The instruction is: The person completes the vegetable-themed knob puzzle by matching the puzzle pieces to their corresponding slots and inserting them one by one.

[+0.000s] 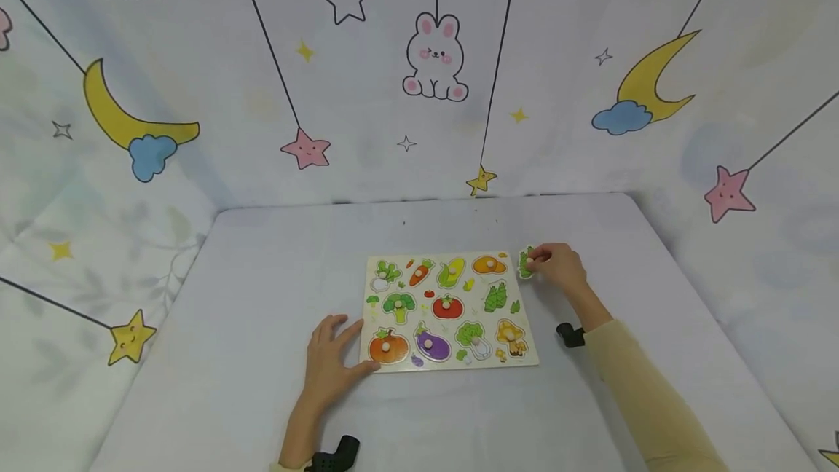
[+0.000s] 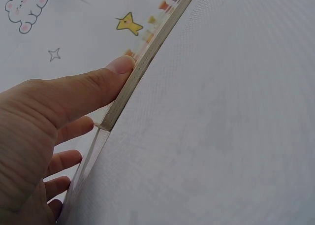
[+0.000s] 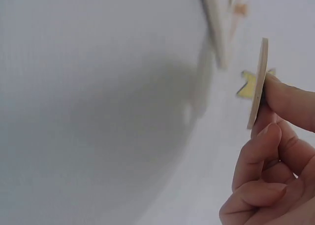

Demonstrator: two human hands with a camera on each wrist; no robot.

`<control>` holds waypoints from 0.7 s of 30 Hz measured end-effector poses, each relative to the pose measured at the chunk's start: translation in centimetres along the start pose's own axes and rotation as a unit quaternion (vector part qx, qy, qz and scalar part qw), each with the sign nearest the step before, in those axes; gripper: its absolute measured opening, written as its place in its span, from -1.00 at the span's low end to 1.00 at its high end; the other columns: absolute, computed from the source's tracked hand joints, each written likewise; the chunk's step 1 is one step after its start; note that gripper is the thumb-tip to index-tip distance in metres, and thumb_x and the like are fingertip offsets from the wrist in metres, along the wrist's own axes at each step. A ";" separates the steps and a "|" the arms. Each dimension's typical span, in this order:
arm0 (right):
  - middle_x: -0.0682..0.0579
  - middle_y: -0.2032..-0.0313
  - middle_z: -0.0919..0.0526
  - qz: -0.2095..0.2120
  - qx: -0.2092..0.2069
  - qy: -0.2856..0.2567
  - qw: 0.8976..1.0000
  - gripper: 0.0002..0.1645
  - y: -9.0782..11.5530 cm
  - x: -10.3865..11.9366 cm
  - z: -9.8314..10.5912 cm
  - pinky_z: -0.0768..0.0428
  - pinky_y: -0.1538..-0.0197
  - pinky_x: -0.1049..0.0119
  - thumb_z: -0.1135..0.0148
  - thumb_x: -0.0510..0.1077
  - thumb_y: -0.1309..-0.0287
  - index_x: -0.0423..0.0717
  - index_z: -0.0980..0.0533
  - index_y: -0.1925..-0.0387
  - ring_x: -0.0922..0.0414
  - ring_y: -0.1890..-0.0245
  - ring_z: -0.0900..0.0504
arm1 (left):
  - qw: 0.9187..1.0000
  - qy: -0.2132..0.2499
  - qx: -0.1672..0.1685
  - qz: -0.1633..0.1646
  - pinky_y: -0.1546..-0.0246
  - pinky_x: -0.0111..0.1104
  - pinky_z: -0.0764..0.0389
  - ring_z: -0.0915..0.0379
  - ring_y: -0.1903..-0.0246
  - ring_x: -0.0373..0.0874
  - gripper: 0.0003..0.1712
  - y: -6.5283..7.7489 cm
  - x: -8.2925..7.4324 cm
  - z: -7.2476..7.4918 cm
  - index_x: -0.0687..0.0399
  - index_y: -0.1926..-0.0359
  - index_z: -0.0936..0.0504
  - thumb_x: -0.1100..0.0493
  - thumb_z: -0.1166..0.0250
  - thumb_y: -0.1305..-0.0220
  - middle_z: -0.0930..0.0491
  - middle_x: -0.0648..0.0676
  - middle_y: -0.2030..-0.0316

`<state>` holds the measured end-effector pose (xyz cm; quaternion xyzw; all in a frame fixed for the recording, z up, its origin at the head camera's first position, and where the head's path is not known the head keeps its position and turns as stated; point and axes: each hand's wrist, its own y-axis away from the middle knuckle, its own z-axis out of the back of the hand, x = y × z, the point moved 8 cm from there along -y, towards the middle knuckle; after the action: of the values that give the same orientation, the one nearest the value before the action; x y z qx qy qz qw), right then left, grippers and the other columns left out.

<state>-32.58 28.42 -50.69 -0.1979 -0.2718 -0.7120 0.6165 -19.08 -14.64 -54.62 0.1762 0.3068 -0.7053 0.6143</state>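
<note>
A pale wooden vegetable puzzle board (image 1: 419, 371) lies flat on the table. Knobbed pieces sit in it, among them a tomato (image 1: 440, 308), an eggplant (image 1: 438, 347) and a pumpkin (image 1: 380, 352). The asparagus picture (image 1: 496, 299) at its right side shows no knob. My right hand (image 1: 560, 266) pinches a green asparagus piece (image 1: 523, 264) by its knob, just off the board's upper right corner. In the right wrist view this piece (image 3: 261, 80) stands edge-on, raised over the cloth. At the near left corner my left hand (image 1: 334, 359) spreads its fingers, its thumb (image 2: 118, 67) resting on the board's edge.
White cloth (image 1: 262, 275) covers the table. Behind it hangs a patterned backdrop (image 1: 367, 93) with moons, stars and a bunny. A black wrist device (image 1: 570, 335) sits by the right sleeve (image 1: 636, 384), another (image 1: 337, 454) by the left wrist.
</note>
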 end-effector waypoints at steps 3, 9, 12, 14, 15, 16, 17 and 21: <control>-0.02 0.37 -0.59 0.002 0.010 -0.011 1.000 -0.71 1.4 1.2 -0.6 -0.38 0.38 0.30 -0.34 -0.05 -0.16 -0.17 -0.63 0.17 0.06 0.35 -0.48 | 1.000 -0.003 -0.009 -0.008 -0.29 0.27 -0.11 -0.06 -0.35 0.25 -0.12 0.0 -0.2 0.2 0.08 -0.18 -0.59 -0.16 -0.56 0.22 -0.36 0.23 -0.24; 0.03 0.43 -0.56 0.020 0.037 0.001 0.999 -0.77 3.9 3.7 -2.5 -0.36 0.43 0.34 -0.41 -0.05 -0.08 -0.10 -0.65 0.28 0.10 0.42 -0.45 | 1.000 -0.012 -0.014 -0.014 -0.27 0.29 -0.14 -0.08 -0.34 0.26 -0.14 -0.1 -0.2 0.1 0.08 -0.17 -0.60 -0.18 -0.55 0.20 -0.38 0.23 -0.22; 0.04 0.46 -0.56 0.029 0.051 0.005 0.998 -0.81 4.7 4.5 -3.5 -0.36 0.46 0.34 -0.42 -0.08 -0.06 -0.10 -0.65 0.32 0.12 0.46 -0.45 | 1.000 -0.009 -0.006 -0.006 -0.29 0.29 -0.12 -0.06 -0.35 0.26 -0.13 -0.1 -0.1 0.1 0.07 -0.18 -0.59 -0.20 -0.54 0.19 -0.37 0.23 -0.23; 0.06 0.48 -0.56 0.030 0.058 0.009 0.998 -0.84 4.9 4.6 -4.1 -0.37 0.47 0.35 -0.42 -0.10 -0.05 -0.08 -0.66 0.34 0.14 0.48 -0.47 | 1.000 -0.007 -0.002 -0.002 -0.30 0.28 -0.11 -0.05 -0.36 0.25 -0.12 -0.1 -0.1 0.1 0.07 -0.19 -0.59 -0.21 -0.54 0.19 -0.37 0.23 -0.24; 0.06 0.48 -0.56 0.031 0.062 0.010 0.998 -0.84 4.9 4.7 -4.4 -0.37 0.47 0.35 -0.42 -0.10 -0.05 -0.09 -0.66 0.34 0.14 0.48 -0.48 | 1.000 -0.007 0.000 -0.002 -0.30 0.28 -0.10 -0.05 -0.36 0.26 -0.12 -0.1 -0.1 0.1 0.07 -0.19 -0.59 -0.21 -0.53 0.18 -0.36 0.23 -0.24; 0.06 0.49 -0.56 0.032 0.064 0.013 0.997 -0.85 5.0 4.6 -4.7 -0.37 0.47 0.35 -0.43 -0.11 -0.04 -0.08 -0.66 0.35 0.15 0.49 -0.48 | 1.000 -0.006 0.000 -0.003 -0.29 0.28 -0.10 -0.05 -0.36 0.26 -0.12 -0.1 -0.1 0.1 0.08 -0.19 -0.59 -0.21 -0.53 0.18 -0.36 0.23 -0.24; 0.06 0.49 -0.57 0.031 0.066 0.016 0.997 -0.85 4.9 4.5 -5.0 -0.37 0.47 0.35 -0.43 -0.11 -0.04 -0.07 -0.66 0.36 0.15 0.49 -0.49 | 1.000 -0.005 0.000 -0.003 -0.29 0.28 -0.10 -0.05 -0.36 0.26 -0.12 -0.1 -0.1 0.1 0.08 -0.19 -0.59 -0.21 -0.53 0.18 -0.36 0.23 -0.24; 0.07 0.50 -0.57 0.031 0.066 0.032 0.997 -0.86 4.7 4.2 -5.7 -0.36 0.45 0.35 -0.44 -0.10 -0.04 -0.06 -0.64 0.39 0.15 0.47 -0.48 | 1.000 -0.006 -0.002 -0.005 -0.29 0.29 -0.11 -0.06 -0.35 0.26 -0.13 -0.1 -0.2 0.2 0.09 -0.18 -0.59 -0.19 -0.54 0.18 -0.37 0.24 -0.23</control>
<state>-28.32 21.19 -51.86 -0.1422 -0.2919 -0.6793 0.6581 -19.12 -14.60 -54.37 0.1691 0.3057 -0.7089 0.6127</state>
